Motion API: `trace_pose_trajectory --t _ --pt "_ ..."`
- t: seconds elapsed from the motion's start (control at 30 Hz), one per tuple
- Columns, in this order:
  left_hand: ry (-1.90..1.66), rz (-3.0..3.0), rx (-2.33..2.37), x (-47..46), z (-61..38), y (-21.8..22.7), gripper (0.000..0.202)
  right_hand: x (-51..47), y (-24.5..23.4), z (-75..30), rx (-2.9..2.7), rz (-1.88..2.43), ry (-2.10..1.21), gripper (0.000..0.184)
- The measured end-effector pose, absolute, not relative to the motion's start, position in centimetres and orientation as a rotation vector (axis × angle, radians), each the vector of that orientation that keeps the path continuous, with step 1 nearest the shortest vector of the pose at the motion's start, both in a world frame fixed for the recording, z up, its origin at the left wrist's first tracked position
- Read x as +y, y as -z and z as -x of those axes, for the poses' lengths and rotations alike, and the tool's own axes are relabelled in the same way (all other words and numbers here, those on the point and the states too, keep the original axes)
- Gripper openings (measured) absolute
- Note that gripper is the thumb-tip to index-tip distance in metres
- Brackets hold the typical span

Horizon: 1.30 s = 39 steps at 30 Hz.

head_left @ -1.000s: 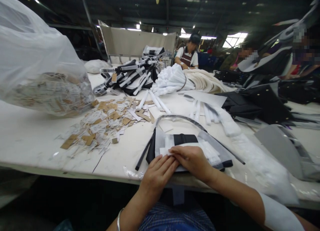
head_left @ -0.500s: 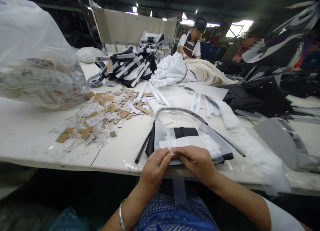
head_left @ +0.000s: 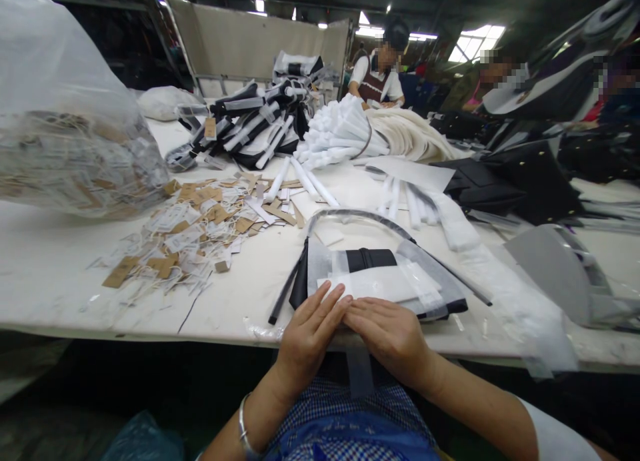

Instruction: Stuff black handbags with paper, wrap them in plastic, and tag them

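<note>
A black handbag (head_left: pixel 300 281) lies at the table's near edge, wrapped in translucent white sheet with a white padded strip (head_left: pixel 380 284) across its front. Its handle (head_left: pixel 357 214) arches behind it, covered in clear film. My left hand (head_left: pixel 313 334) rests on the lower front of the wrapping, fingers stretched out. Beside it my right hand (head_left: pixel 387 334) lies on the same edge with straight fingers held together; the fingertips of both hands meet. Whatever is under the palms is hidden. A translucent strip (head_left: pixel 360 373) hangs below the hands, over the table edge.
Loose paper tags (head_left: pixel 200 221) are heaped at the left, beside a big clear bag (head_left: pixel 80 154) of tags. Behind are wrapped black bags (head_left: pixel 265 121), white foam rolls (head_left: pixel 340 131) and black pieces (head_left: pixel 525 181). A foam strip (head_left: pixel 515 301) lies right. A co-worker (head_left: pixel 377 81) stands across the table.
My left fingers have straightened from a pinch and spread over the wrapping. My right fingers have flattened from a pinch too. The bag has stayed in place; the view has shifted slightly.
</note>
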<state>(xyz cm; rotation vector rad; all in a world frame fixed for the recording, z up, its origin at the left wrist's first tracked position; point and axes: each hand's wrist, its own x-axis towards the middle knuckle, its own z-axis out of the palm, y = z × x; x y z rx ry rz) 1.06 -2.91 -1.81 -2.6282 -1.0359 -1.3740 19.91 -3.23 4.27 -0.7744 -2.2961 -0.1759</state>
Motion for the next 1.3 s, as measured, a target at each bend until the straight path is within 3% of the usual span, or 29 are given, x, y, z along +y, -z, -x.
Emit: trace_pose_trajectory --t 0.3,0.43,0.67,0.97,1.17,1.3 --pt "1.280 2.640 -0.997 -2.9 -0.7 2.6 0.040 -3.7 -4.3 -20.8 -2.354 0.650 0.075 0.018" --pt "1.265 2.602 -0.989 -2.9 -0.7 2.7 0.039 -1.3 -6.0 -21.8 -2.287 0.858 -0.011 0.011" --pt "1.246 2.551 -0.955 -2.8 -0.8 2.9 0.037 7.5 -6.1 -21.9 -2.690 1.313 -0.213 0.033" --pt "1.230 2.546 -0.963 -2.7 -0.8 2.7 0.037 12.3 -4.5 -19.7 -2.852 1.137 -0.546 0.030" --pt "1.215 2.572 -0.949 -2.7 -0.7 2.6 0.037 4.9 -6.6 -22.4 -2.365 0.956 -0.182 0.032" --pt "1.233 2.596 -0.962 -2.7 -0.7 2.5 0.037 -4.0 -4.0 -25.8 -2.417 0.626 -0.032 0.036"
